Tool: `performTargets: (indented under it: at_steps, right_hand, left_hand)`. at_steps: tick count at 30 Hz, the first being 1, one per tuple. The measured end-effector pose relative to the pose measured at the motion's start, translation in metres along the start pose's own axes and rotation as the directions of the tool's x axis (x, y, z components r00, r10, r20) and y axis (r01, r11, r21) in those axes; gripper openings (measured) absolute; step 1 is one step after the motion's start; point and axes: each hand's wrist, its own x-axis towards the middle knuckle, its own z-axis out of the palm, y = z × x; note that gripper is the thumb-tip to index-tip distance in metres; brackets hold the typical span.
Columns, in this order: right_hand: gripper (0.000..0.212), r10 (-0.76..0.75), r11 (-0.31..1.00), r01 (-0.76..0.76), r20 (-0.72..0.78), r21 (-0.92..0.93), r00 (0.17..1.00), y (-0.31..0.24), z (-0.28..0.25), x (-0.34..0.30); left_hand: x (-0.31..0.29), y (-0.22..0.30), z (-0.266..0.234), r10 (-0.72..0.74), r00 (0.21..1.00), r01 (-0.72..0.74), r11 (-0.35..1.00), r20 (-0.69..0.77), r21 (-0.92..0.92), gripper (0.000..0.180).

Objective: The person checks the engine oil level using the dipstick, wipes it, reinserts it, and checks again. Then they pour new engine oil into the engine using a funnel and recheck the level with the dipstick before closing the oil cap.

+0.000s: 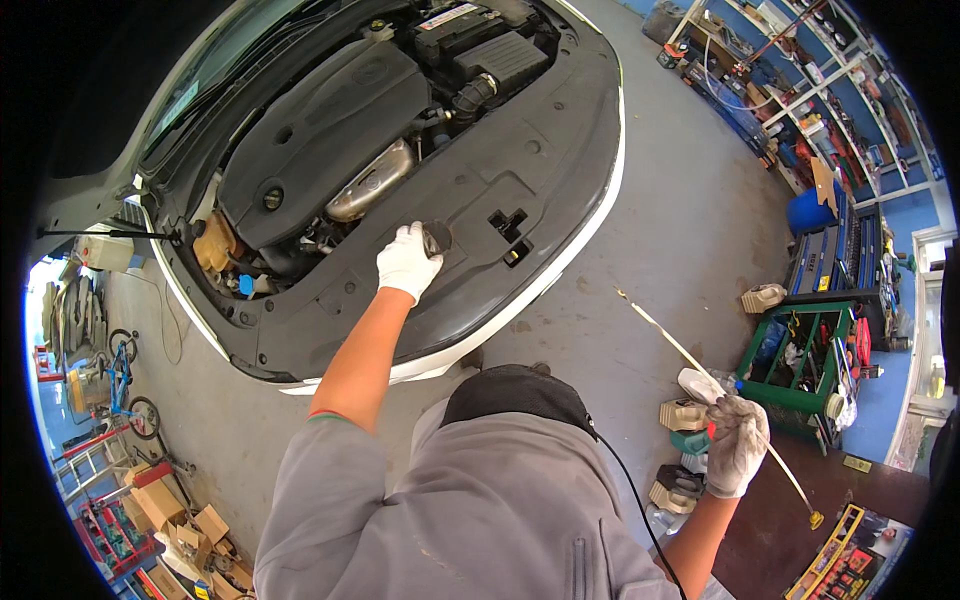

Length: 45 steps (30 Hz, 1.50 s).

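My left hand (408, 262), in a white glove, rests over the car's black front panel (500, 225). Its fingers curl around a dark round object (437, 238) whose kind I cannot make out. Off to the right, my right hand (736, 446), in a soiled white glove, grips a long thin dipstick (670, 340). The stick slants from above the floor down past my hand to a yellow end (816, 520). The fingers hide part of it. Beyond my left hand lies the engine bay with its black engine cover (330, 130) and a metal heat shield (372, 182).
A prop rod (105, 234) stands at the left of the raised hood. On the right are a green tool cart (795, 350), a dark red table (770, 500) and loaded shelves (830, 90). Cardboard boxes (165, 510) and a blue bicycle (122, 385) occupy the left side.
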Motion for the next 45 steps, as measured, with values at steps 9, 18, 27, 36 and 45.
performTargets:
  at_steps: [9,18,27,36,45]
  right_hand:
    - [0.034,0.002,0.987,-0.019,0.106,0.16,0.994,-0.002,0.026,0.011]
    - [0.037,-0.062,0.971,0.018,0.174,0.239,0.983,0.001,0.036,0.034]
    - [0.039,0.01,0.99,-0.051,0.298,0.13,0.954,-0.003,0.027,0.051]
    - [0.041,-0.061,0.968,0.17,0.485,-0.185,0.872,0.007,0.025,0.058]
    - [0.047,0.139,0.978,-0.046,0.473,-0.202,0.87,0.023,0.065,0.079]
  left_hand:
    - [-0.064,0.085,-0.066,0.44,0.832,0.555,-0.668,0.338,-0.496,0.044]
    - [-0.105,0.145,-0.132,0.532,0.827,0.495,-0.533,0.183,-0.687,0.061]
    - [-0.132,0.165,-0.145,0.541,0.826,0.445,-0.449,0.161,-0.775,0.054]
    - [-0.144,0.179,-0.138,0.327,0.893,0.403,-0.273,0.309,-0.874,0.033]
    - [-0.138,0.152,-0.104,-0.171,0.947,0.233,-0.216,0.272,-0.948,0.029]
